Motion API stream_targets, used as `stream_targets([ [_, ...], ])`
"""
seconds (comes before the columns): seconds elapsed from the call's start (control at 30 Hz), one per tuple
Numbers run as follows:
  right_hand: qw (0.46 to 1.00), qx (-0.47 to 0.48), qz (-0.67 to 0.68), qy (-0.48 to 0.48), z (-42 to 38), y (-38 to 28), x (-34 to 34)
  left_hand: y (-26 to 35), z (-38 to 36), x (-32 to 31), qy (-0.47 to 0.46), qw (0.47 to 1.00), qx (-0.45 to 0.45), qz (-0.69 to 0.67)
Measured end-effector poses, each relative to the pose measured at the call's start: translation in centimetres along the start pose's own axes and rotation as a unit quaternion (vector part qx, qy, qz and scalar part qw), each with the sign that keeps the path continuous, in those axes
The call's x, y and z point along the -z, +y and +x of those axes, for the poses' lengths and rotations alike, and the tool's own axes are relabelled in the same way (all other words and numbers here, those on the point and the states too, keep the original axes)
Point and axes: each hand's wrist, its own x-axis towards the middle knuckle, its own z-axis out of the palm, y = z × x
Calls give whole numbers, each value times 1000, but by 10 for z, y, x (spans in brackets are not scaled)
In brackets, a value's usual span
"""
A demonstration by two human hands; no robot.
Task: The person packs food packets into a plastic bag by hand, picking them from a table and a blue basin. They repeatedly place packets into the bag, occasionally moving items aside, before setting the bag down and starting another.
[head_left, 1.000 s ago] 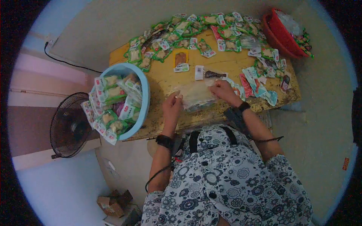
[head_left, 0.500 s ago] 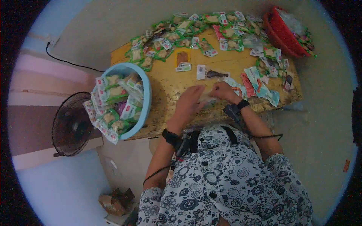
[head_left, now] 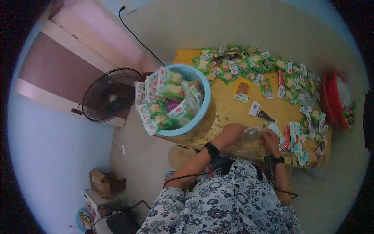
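While both my arms reach over the yellow table [head_left: 222, 113], its contents list as follows, left to right. Item: one black fan [head_left: 111, 95], standing off the left end. Item: one blue basin [head_left: 207, 102], at the near left corner, heaped above its rim with green-and-white packets. Item: many green packets [head_left: 255, 58], overlapping in a band along the far edge, from the far left corner towards the right. Item: my left hand [head_left: 233, 134], over the near edge, thumb and fingers clamped on the left end of a crumpled clear bag [head_left: 253, 131]. Item: one yellow packet [head_left: 242, 90], flat, between the far-edge band and my hands. Item: the clear bag itself, between my hands, near the middle of the near edge. Item: one dark-filled packet [head_left: 266, 116] with a white label, flat just beyond the bag. Item: my right hand [head_left: 271, 140], fingertips at the bag's right end; whether they are closed on it I cannot tell. Item: red and teal packets [head_left: 295, 138], towards the near right corner. Item: one red basket [head_left: 331, 99], tilted, beside the right edge.
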Motion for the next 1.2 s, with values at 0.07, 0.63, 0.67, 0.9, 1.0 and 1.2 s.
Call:
stream_targets([
  [0.07, 998, -41, 54, 4, -1, -15, 5, 6, -9, 19, 22, 999, 14, -47],
  [0.63, 993, -10, 113, -42, -41, -85, -3, -104, -165, 181, 334, 809, 357, -327],
  [0.67, 994, -12, 104, -44, -42, -86, -5, -121, -171, 174, 333, 805, 376, -315],
  [0.9, 994, 15, 100, -51, -46, -91, 3, -147, -177, 148, 385, 806, 327, -310],
  [1.0, 996, -6, 72, -43, -49, -98, 2, -144, -166, 154, 373, 775, 386, -332],
  [1.2, 991, -57, 96, -69, -59, -129, 4, -142, -160, 130, 422, 808, 308, 270],
])
